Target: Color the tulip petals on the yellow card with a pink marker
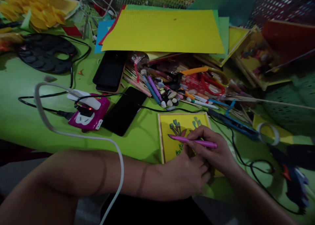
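Note:
A pink marker pen (205, 143) lies nearly level in my right hand (216, 151), closed round its middle with thumb and fingers. The pen's narrow end points left, over the flower drawing on a yellow framed panel (169, 153). Green stems and leaves with dark outlines show on the panel, which has a pale wooden rim. My left hand (187, 175) rests across the panel's lower part, its fingers curled in just below my right hand. Whatever those fingers may hold is hidden. Both hands hide much of the panel's lower right.
Behind the panel lie pebbles (172, 95), sticks, pens and red scissors (213, 85). Coloured paper sheets (162, 31) cover the back. Phones (125, 112) and a pink power adapter (90, 115) stand left. A white cable (120, 166) crosses my left arm; a glue gun (292, 179) lies right.

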Motion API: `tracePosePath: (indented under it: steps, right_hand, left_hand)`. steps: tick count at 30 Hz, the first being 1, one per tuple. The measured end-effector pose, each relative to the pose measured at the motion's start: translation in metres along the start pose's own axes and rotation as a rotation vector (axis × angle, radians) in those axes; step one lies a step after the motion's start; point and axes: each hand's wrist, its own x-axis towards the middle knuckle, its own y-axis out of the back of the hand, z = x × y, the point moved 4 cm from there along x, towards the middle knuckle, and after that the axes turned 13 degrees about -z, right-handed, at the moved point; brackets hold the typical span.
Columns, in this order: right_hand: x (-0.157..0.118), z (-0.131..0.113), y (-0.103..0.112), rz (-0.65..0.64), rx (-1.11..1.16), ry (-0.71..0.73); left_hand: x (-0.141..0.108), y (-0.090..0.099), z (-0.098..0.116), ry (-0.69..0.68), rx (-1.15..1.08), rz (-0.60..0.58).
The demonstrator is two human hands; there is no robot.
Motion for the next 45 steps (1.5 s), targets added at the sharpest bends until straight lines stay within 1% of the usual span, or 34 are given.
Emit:
tracePosePath:
  steps: [6,10,14,19,24,27,32,36,45]
  right_hand:
    - [-0.001,-0.002,0.002,0.002,0.010,-0.017]
    - [-0.003,0.004,0.004,-0.020,0.014,-0.031]
    - [-0.005,0.009,0.007,-0.010,-0.013,-0.027]
    - [-0.008,0.011,0.011,0.001,-0.045,-0.033]
    - [-0.010,0.012,0.014,0.033,-0.051,-0.036]
    - [-0.010,0.013,0.014,0.044,-0.037,-0.037]
    - [-0.008,0.014,0.010,0.007,-0.001,-0.043]
    - [-0.007,0.013,0.008,-0.019,-0.019,-0.032]
    - [-0.011,0.016,0.013,0.026,-0.024,-0.007]
  left_hand:
    - [0.000,0.002,0.000,-0.005,0.030,-0.015]
    - [-0.001,0.004,-0.001,-0.005,0.042,-0.016]
    - [-0.001,0.006,-0.001,-0.003,0.032,-0.010]
    - [-0.002,0.006,-0.002,-0.001,0.048,-0.048]
    - [-0.002,0.004,-0.001,0.002,0.063,-0.011]
    - [-0.001,0.005,-0.001,0.001,0.076,-0.014]
    - [-0.001,0.007,-0.002,-0.011,0.092,-0.058]
    - [-0.001,0.005,-0.001,-0.018,0.083,-0.054]
    - [-0.002,0.006,-0.002,-0.004,0.087,-0.034]
